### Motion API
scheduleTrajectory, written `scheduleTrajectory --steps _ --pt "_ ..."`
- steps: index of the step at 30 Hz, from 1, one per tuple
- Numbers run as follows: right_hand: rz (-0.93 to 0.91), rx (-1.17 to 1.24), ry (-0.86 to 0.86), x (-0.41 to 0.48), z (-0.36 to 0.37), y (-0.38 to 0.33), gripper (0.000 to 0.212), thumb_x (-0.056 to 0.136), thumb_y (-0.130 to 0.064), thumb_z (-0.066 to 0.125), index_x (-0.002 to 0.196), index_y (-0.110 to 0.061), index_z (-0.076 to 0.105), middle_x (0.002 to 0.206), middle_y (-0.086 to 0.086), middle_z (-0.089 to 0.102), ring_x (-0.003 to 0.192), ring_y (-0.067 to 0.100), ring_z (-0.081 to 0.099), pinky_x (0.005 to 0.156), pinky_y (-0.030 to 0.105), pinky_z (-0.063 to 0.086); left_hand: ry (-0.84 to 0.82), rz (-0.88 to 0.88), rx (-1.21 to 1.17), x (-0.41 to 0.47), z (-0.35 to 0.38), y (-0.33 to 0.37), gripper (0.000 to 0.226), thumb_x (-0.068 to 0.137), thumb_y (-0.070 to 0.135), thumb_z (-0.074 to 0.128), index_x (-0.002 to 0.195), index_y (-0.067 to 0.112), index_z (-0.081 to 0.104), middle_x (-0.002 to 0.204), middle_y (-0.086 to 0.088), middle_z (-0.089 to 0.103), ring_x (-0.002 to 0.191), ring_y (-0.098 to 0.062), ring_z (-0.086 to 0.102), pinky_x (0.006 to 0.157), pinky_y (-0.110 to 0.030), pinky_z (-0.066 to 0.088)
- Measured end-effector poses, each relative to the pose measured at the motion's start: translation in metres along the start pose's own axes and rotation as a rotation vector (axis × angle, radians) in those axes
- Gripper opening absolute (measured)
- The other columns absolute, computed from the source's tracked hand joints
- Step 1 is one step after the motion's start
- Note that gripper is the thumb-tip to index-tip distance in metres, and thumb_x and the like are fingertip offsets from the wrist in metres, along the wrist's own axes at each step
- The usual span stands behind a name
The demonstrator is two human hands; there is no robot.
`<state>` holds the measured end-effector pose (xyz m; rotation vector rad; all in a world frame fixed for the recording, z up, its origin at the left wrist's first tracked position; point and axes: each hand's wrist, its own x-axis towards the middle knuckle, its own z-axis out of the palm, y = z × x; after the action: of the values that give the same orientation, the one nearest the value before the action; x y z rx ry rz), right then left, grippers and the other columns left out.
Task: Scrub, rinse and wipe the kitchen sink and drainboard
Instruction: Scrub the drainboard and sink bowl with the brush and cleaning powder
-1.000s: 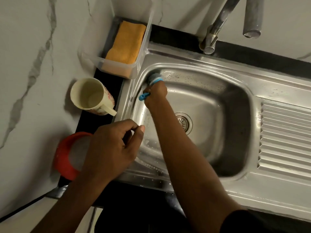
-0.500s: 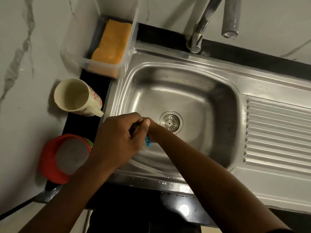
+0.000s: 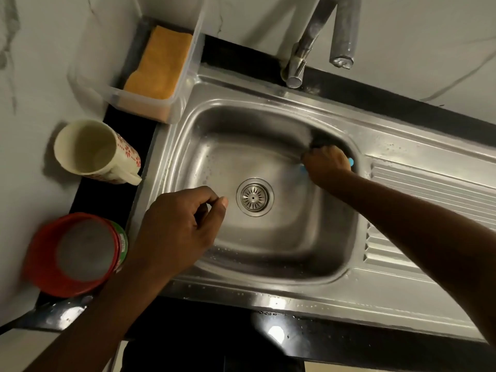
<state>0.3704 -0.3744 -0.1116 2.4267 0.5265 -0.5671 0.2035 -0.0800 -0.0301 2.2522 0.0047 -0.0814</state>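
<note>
Sink [image 3: 241, 245], set in bench [image 3: 107, 200], seemingly mid-scrub. Gripped blue-handled scrubber [image 3: 318, 143] in right hand [image 3: 326, 163] against far right basin wall; hung left hand [image 3: 174, 229] loosely curled, empty, near left. Likely left: drainboard [image 3: 429, 189], rinse, wipe.

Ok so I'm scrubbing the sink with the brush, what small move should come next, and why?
Probably sweep the brush down the right wall of the sink toward the near corner: your right hand holds it pressed into the far right corner, and that wall adjoins it.

Basin [image 3: 281, 237] ctr free; faucet [image 3: 345, 30] overhangs back; mug [image 3: 91, 149] crowds L.
</note>
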Motion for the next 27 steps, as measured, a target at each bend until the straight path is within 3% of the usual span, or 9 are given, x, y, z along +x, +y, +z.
scheduleTrajectory --steps 2,5,8,12,17,21,24,27 --pt "0.027 -0.012 -0.040 -0.005 0.011 -0.004 0.021 0.101 -0.011 0.057 0.116 -0.014 0.070 0.117 0.009 0.074 0.109 0.033 0.072 0.080 0.039 0.056 -0.008 -0.001 0.006 -0.001 0.004 0.003 0.031 0.100 0.046 0.058 0.077 0.027 0.067 0.054 0.006 0.058 0.050 -0.015 0.058 0.052 -0.036 0.050" --pt "0.096 0.010 -0.092 0.003 0.010 -0.011 0.021 0.100 -0.009 0.059 0.117 -0.013 0.071 0.122 0.012 0.072 0.115 0.034 0.069 0.089 0.038 0.054 -0.024 0.025 0.028 -0.001 0.008 0.009 0.031 0.099 0.045 0.058 0.076 0.027 0.066 0.052 0.007 0.055 0.049 -0.013 0.056 0.050 -0.031 0.048" --pt "0.049 -0.017 -0.156 -0.001 0.015 -0.021 0.026 0.101 -0.014 0.061 0.127 -0.015 0.067 0.133 0.010 0.066 0.123 0.032 0.064 0.094 0.038 0.052 -0.027 0.031 0.018 -0.002 0.007 0.017 0.030 0.101 0.044 0.059 0.078 0.027 0.067 0.053 0.008 0.055 0.049 -0.012 0.056 0.050 -0.030 0.048" --pt "-0.044 -0.031 -0.136 -0.007 0.031 -0.040 0.027 0.107 -0.032 0.056 0.131 -0.026 0.065 0.131 0.002 0.067 0.122 0.026 0.065 0.094 0.037 0.052 0.018 0.036 0.039 0.002 0.000 0.023 0.032 0.102 0.045 0.059 0.077 0.026 0.066 0.053 0.007 0.055 0.049 -0.013 0.055 0.049 -0.032 0.048" --pt "0.055 -0.085 -0.032 0.001 0.001 -0.015 0.022 0.101 -0.023 0.062 0.122 -0.019 0.068 0.123 0.007 0.072 0.116 0.028 0.068 0.091 0.036 0.051 0.009 0.067 0.027 0.005 -0.002 0.025 0.032 0.103 0.045 0.058 0.079 0.025 0.067 0.054 0.008 0.057 0.050 -0.012 0.057 0.052 -0.035 0.050" --pt "0.126 -0.081 0.033 -0.015 -0.024 0.006 0.017 0.098 -0.023 0.064 0.113 -0.019 0.070 0.110 0.007 0.074 0.103 0.028 0.071 0.079 0.033 0.047 -0.005 0.069 0.002 -0.001 -0.001 0.027 0.032 0.102 0.045 0.057 0.079 0.026 0.067 0.054 0.008 0.055 0.050 -0.012 0.056 0.053 -0.033 0.050" --pt "0.176 -0.042 0.071 -0.019 -0.024 0.020 0.015 0.096 -0.023 0.065 0.110 -0.017 0.067 0.106 0.010 0.073 0.099 0.030 0.070 0.086 0.035 0.049 -0.018 0.051 -0.003 -0.006 0.000 0.026 0.033 0.102 0.046 0.058 0.077 0.026 0.065 0.052 0.007 0.053 0.049 -0.015 0.055 0.051 -0.032 0.048" --pt "0.189 -0.004 0.029 -0.010 -0.008 0.004 0.023 0.098 -0.024 0.063 0.119 -0.016 0.066 0.119 0.012 0.071 0.112 0.033 0.067 0.097 0.040 0.050 -0.030 0.074 0.021 -0.011 0.000 0.025 0.031 0.103 0.044 0.059 0.077 0.027 0.064 0.052 0.008 0.052 0.049 -0.015 0.054 0.050 -0.030 0.046"
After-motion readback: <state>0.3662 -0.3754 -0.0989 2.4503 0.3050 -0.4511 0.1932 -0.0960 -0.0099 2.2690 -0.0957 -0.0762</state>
